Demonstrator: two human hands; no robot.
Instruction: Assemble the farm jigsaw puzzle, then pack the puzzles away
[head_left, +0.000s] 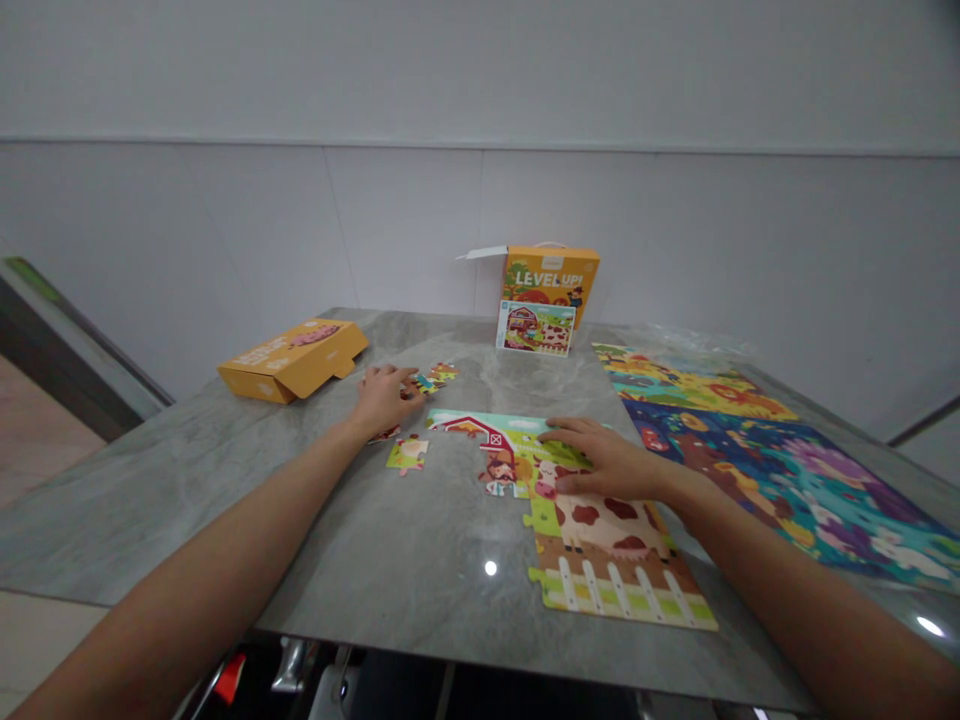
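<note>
A partly joined farm jigsaw puzzle [611, 525] lies on the table, showing a spotted cow, a white fence and part of a red barn. My right hand [600, 455] rests on its upper right part, fingers spread. My left hand [386, 398] is beyond the puzzle's left end, its fingers curled at a puzzle piece [410, 388] that they partly hide. Other loose pieces [442, 373] lie just past those fingertips. Nearer to me is a loose piece with a pink and green print [409, 455]; another piece shows partly under my left wrist.
A yellow box [296, 358] lies at the left. At the back stands an open orange box [553, 272] with a farm picture card [536, 328] leaning on it. Two joined puzzles, one yellow [694, 385] and one dark blue [795, 480], cover the right side. Clear plastic wrap [697, 342] lies behind them.
</note>
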